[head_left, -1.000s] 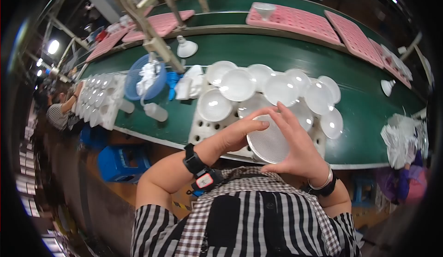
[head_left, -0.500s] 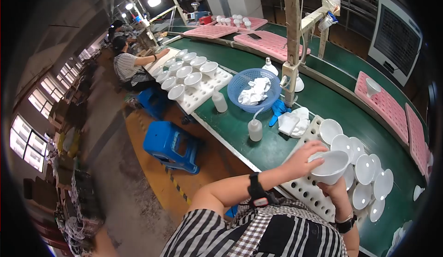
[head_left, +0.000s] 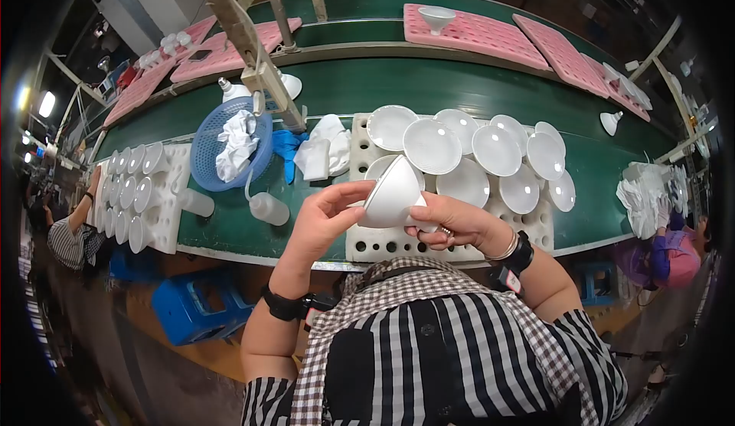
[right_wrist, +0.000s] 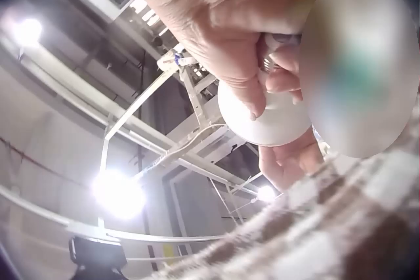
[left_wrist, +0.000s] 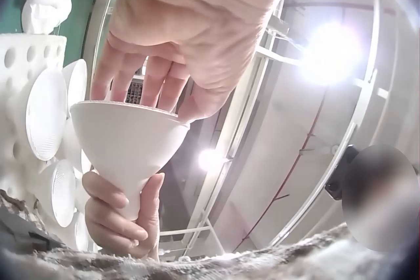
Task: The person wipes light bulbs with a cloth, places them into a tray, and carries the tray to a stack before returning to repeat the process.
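Note:
A white cone-shaped reflector bulb [head_left: 392, 198] is held above the near edge of the bench, tilted with its wide rim toward the left. My right hand [head_left: 467, 225] grips its narrow neck, thumb on the outer wall; a ring shows on one finger. My left hand [head_left: 325, 215] holds the wide end, its thumb at the rim. In the left wrist view, the left fingers [left_wrist: 157, 83] reach over the rim of the bulb [left_wrist: 128, 137]. Threads show between the right hand's fingers in the right wrist view. Behind the hands, several similar bulbs [head_left: 432, 146] stand face up in a white holed foam board [head_left: 387, 247].
To the left are a blue basket [head_left: 200, 154] with white cloths, blue gloves [head_left: 288, 150], folded cloths [head_left: 325, 150] and squeeze bottles [head_left: 269, 208]. Pink holed trays [head_left: 490, 39] line the back. A post [head_left: 260, 74] rises behind the basket. People work at both ends.
The view swung left and came back. The bulb, earlier face up between both hands, is now tipped sideways; my right hand has shifted to its neck and my left to its rim.

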Available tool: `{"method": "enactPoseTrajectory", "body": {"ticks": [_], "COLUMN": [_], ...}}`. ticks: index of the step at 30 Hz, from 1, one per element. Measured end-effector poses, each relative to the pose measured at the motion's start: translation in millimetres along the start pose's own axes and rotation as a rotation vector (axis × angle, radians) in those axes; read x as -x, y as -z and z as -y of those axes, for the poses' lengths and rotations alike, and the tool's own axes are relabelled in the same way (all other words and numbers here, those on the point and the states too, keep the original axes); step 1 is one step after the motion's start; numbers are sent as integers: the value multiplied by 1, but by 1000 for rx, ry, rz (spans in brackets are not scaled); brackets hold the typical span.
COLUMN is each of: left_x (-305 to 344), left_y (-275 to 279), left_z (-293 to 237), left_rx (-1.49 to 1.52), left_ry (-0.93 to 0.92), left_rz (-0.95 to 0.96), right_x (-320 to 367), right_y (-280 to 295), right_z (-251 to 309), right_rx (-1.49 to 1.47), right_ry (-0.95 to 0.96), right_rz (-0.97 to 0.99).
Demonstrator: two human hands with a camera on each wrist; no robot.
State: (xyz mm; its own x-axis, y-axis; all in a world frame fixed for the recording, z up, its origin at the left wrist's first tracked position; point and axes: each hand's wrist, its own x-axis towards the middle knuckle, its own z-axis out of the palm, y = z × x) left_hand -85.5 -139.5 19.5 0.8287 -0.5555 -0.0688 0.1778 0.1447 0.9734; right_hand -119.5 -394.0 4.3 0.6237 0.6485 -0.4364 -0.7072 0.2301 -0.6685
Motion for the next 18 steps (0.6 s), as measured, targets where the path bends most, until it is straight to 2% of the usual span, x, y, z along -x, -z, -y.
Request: {"method": "enactPoseTrajectory", "body": {"ticks": [7,9,10,12,13,15,16,18], "left_x": [-14,-16,-17,-17,-18,-20,-22,-24], "left_y": [-13,-19,-22,-28,-33,-39,-41,-43], "left_z": [6,7,8,6,2,2,3,3], "left_rx": [15,1,-55,-112,-166,-220,-231,-243], "left_ry": [8,21,33,50,51,53,63,75], "left_rz": [59,61,43,27,8,-12,-43,-75], "right_x": [22,27,26,23,26,33,34,36], "right_y": [-9,-16,-12,-4,-3,-13,-13,-12], "right_z": [4,3,-4,-14,-16,-8,-7,-5], "right_rx": [350,689,684,968,964,1276,1274,1511], "right_ry": [67,202,201,455,454,355,355,394], "right_rz": [-219,-403,-405,-505,-507,-609,-608,-616]}}
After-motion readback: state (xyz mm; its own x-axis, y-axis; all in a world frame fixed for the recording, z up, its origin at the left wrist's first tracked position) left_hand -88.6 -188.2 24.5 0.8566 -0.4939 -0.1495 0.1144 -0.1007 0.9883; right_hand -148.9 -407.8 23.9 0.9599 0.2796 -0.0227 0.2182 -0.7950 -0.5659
